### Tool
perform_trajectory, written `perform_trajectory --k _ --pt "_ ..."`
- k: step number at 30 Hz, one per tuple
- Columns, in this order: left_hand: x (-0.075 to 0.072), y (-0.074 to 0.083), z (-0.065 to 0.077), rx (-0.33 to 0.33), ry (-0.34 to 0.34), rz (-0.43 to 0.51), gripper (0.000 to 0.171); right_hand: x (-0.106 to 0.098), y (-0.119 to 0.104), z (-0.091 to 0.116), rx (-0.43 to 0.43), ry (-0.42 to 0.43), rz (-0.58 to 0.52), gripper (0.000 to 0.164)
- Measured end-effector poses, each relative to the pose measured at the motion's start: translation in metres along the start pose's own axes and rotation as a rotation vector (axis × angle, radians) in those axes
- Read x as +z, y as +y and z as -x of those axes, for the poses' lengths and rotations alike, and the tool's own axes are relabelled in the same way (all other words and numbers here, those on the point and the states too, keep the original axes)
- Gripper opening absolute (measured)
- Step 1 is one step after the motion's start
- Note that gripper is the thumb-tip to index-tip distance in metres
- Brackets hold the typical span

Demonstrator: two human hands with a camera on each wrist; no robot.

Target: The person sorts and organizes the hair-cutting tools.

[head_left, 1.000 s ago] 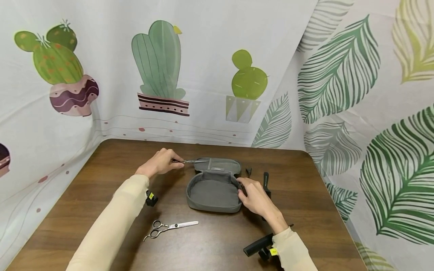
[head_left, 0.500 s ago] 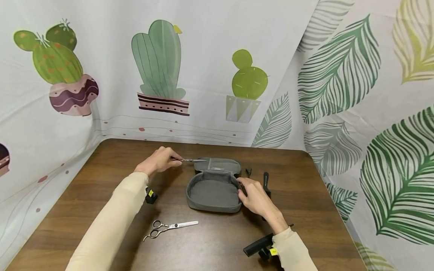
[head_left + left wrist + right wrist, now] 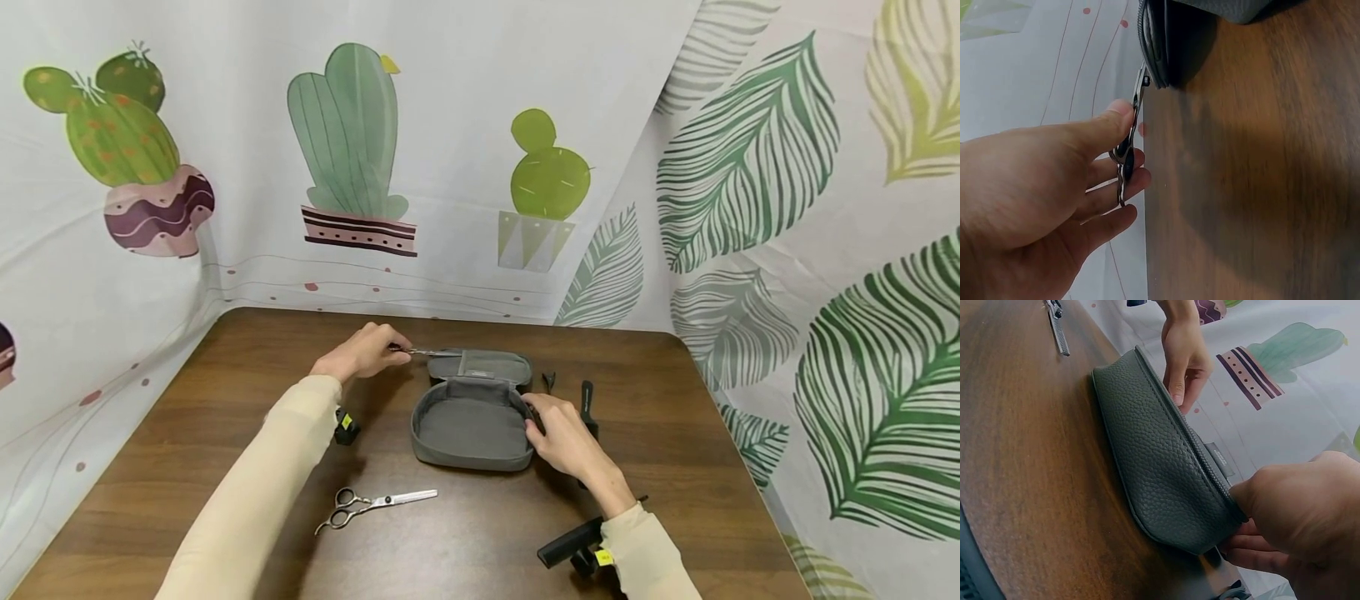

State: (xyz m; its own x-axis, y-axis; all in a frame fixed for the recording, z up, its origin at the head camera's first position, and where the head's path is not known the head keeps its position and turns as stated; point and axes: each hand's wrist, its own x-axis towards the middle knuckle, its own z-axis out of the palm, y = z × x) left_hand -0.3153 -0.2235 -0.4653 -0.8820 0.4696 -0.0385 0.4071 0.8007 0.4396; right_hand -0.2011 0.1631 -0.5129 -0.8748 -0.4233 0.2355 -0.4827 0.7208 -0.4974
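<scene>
A grey zip case [image 3: 471, 461] lies unzipped on the table, its lid [image 3: 498, 364] folded back toward the wall. My left hand [image 3: 362, 352] pinches a pair of silver scissors [image 3: 1139, 94] by the finger rings, thumb on one side and fingers on the other. Their blades point right, into the pocket on the lid's left half; the lid's edge hides the tips in the left wrist view. On the case's right side, my right hand [image 3: 564, 432] grips the zipped rim, thumb at the inside and fingers outside.
Thinning scissors [image 3: 386, 501] lie in front of the case. To its right are a small dark clip [image 3: 549, 382] and a black-handled tool [image 3: 588, 400], partly behind my right hand. A black bar-shaped thing [image 3: 568, 544] is beside my right wrist. Patterned cloth [image 3: 450, 167] hangs behind the table.
My left hand has shifted slightly right toward the case, carrying the scissors farther into the lid pocket. My right hand keeps its hold on the rim.
</scene>
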Motion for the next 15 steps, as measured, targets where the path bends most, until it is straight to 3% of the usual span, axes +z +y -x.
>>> perform_trajectory --k 9,15 --pt "0.004 0.01 -0.012 -0.014 -0.031 0.033 0.032 -0.001 0.0 0.0 -0.009 0.007 0.005 0.041" --pt "0.01 0.008 -0.02 0.005 -0.043 0.054 0.034 0.0 0.0 -0.001 -0.015 0.008 0.004 0.041"
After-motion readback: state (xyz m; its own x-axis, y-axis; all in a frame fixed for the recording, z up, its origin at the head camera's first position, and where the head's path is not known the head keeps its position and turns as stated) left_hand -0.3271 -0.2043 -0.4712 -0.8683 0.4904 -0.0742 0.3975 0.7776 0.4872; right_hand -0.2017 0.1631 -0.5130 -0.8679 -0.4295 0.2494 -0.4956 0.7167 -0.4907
